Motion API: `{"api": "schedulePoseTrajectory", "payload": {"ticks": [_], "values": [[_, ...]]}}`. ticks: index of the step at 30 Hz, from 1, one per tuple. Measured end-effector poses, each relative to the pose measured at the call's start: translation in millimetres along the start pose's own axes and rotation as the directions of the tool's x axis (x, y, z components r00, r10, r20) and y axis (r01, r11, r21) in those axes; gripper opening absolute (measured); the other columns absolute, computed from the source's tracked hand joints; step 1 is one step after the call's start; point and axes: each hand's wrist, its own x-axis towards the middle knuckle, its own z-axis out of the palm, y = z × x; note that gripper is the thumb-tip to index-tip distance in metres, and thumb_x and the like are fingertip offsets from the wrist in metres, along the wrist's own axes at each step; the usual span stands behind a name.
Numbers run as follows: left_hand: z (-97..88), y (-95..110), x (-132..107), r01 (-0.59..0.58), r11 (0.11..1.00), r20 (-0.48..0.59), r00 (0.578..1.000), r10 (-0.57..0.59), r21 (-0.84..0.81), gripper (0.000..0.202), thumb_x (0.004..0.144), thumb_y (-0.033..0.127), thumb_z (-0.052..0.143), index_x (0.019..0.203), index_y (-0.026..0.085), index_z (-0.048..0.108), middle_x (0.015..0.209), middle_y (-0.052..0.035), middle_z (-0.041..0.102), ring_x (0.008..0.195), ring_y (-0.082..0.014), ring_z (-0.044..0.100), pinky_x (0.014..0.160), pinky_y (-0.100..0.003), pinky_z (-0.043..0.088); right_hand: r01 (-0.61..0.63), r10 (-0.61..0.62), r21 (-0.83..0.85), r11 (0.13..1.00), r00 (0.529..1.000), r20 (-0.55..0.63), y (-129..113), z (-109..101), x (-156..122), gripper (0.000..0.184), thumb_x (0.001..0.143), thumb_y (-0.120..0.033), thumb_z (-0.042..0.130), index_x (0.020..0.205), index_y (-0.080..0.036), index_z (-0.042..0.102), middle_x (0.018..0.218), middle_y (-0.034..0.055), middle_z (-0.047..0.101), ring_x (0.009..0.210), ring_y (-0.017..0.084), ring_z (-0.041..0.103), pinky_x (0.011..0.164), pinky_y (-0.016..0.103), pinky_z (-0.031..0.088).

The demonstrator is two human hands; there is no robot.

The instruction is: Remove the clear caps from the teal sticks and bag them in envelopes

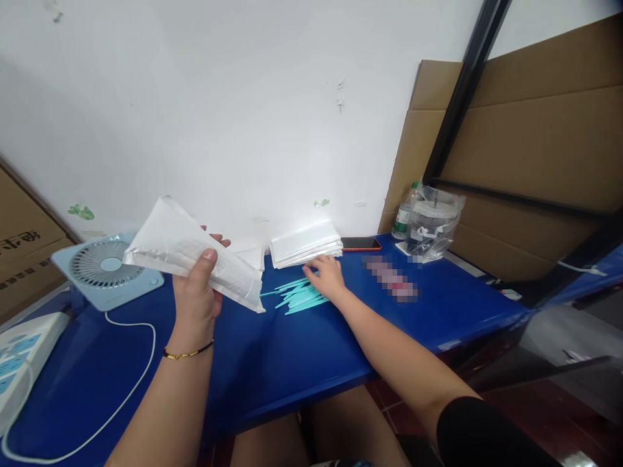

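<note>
My left hand (202, 275) is closed round a white plastic mailing bag (195, 250), thumb on its front, and holds it tilted above the desk. My right hand (326, 275) reaches over a loose pile of thin teal strips (299, 298). Its thumb and fingers are apart and curve downward, with nothing visible between them. Just behind that hand lies a stack of flat white bags (304, 243). More white sheets or bags (250, 257) show partly behind the bag I hold.
A light blue fan (109, 266) and its white cable sit at left, near a power strip (24, 357). A phone (361, 244), a bottle (402, 220) and a plastic-wrapped cup (431, 227) stand along the back right. Cardboard (549, 130) and a black metal post (457, 97) border the right.
</note>
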Motion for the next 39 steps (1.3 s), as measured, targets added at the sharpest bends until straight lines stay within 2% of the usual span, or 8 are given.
{"api": "schedulePoseTrajectory", "payload": {"ticks": [5, 13, 17, 20, 22, 27, 33, 39], "values": [[-5.2, -2, 0, 0.007, 0.999, -0.001, 1.000, -0.007, 0.040, 0.046, 0.067, 0.038, 0.067, 0.109, 0.023, 0.055, 0.097, -0.0031, 0.064, 0.091, -0.0199, 0.062, 0.076, -0.031, 0.051, 0.453, -0.464, 0.101, 0.886, 0.868, 0.177, -35, 18, 1, 0.021, 0.081, -0.040, 0.059, 0.097, -0.027, 0.067, 0.110, 0.0032, 0.059, 0.111, 0.022, 0.040, 0.089, 0.037, 0.024], [-35.6, 10, 22, -0.147, 0.927, 0.040, 0.989, 0.142, 0.344, 0.049, 0.071, 0.039, 0.064, 0.115, 0.022, 0.050, 0.104, -0.0030, 0.062, 0.092, -0.0201, 0.061, 0.080, -0.035, 0.050, 0.530, -0.492, -0.108, 0.841, 0.832, 0.257, -15, -6, 8, 0.020, 0.089, -0.029, 0.049, 0.091, -0.021, 0.067, 0.087, 0.0074, 0.064, 0.096, 0.023, 0.047, 0.095, 0.046, 0.017], [-49.0, -22, 23, -0.224, 0.494, 0.290, 0.955, -0.060, 0.840, 0.068, 0.064, 0.046, 0.067, 0.123, 0.020, 0.045, 0.106, -0.0073, 0.062, 0.094, -0.0252, 0.060, 0.082, -0.037, 0.047, 0.433, -0.422, 0.055, 0.900, 0.831, 0.362, 15, -25, 10, 0.035, 0.086, -0.045, 0.050, 0.111, -0.025, 0.062, 0.107, 0.0083, 0.061, 0.107, 0.024, 0.047, 0.097, 0.045, 0.021], [-61.9, -53, 15, -0.427, 0.197, 0.470, 0.812, -0.345, 0.883, 0.084, 0.060, 0.052, 0.068, 0.132, 0.020, 0.040, 0.124, -0.0125, 0.055, 0.111, -0.0312, 0.052, 0.094, -0.042, 0.039, 0.256, -0.311, 0.178, 0.950, 0.815, 0.490, 34, -30, 13, 0.063, 0.080, -0.061, 0.048, 0.134, -0.029, 0.043, 0.138, 0.0093, 0.042, 0.127, 0.028, 0.033, 0.103, 0.046, 0.019], [-74.9, -71, 8, -0.510, 0.113, 0.495, 0.720, -0.485, 0.853, 0.102, 0.056, 0.061, 0.067, 0.141, 0.018, 0.028, 0.138, -0.0161, 0.042, 0.124, -0.0342, 0.040, 0.101, -0.046, 0.030, 0.169, -0.265, 0.210, 0.963, 0.749, 0.608, 43, -31, 13, 0.082, 0.072, -0.067, 0.052, 0.141, -0.031, 0.028, 0.149, 0.0076, 0.024, 0.136, 0.031, 0.017, 0.107, 0.047, 0.013], [-107.3, -96, -2, -0.601, 0.129, 0.531, 0.560, -0.636, 0.789, 0.070, 0.082, 0.065, 0.033, 0.143, 0.034, 0.016, 0.150, -0.0039, 0.021, 0.136, -0.0288, 0.020, 0.106, -0.052, 0.018, 0.201, -0.345, 0.284, 0.937, 0.649, 0.678, 46, -33, 3, 0.094, 0.065, -0.070, 0.058, 0.143, -0.035, 0.019, 0.152, -0.0003, 0.013, 0.139, 0.030, 0.003, 0.111, 0.046, 0.001], [-114.9, -108, 13, -0.678, 0.136, 0.596, 0.512, -0.619, 0.722, 0.064, 0.086, 0.061, 0.028, 0.143, 0.035, 0.015, 0.151, -0.0016, 0.019, 0.137, -0.0275, 0.018, 0.107, -0.050, 0.016, 0.255, -0.380, 0.283, 0.925, 0.670, 0.638, 36, -41, -29, 0.081, 0.076, -0.068, 0.045, 0.144, -0.032, 0.017, 0.152, -0.0003, 0.014, 0.139, 0.027, 0.004, 0.112, 0.044, 0.004], [-113.9, -116, 37, -0.713, 0.099, 0.635, 0.543, -0.549, 0.694, 0.067, 0.083, 0.063, 0.034, 0.140, 0.029, 0.031, 0.145, -0.0068, 0.033, 0.129, -0.0286, 0.033, 0.105, -0.044, 0.026, 0.309, -0.420, 0.285, 0.908, 0.658, 0.625, 27, -48, -41, 0.078, 0.079, -0.067, 0.041, 0.144, -0.031, 0.017, 0.152, -0.0001, 0.015, 0.139, 0.026, 0.005, 0.113, 0.043, 0.007]]}}
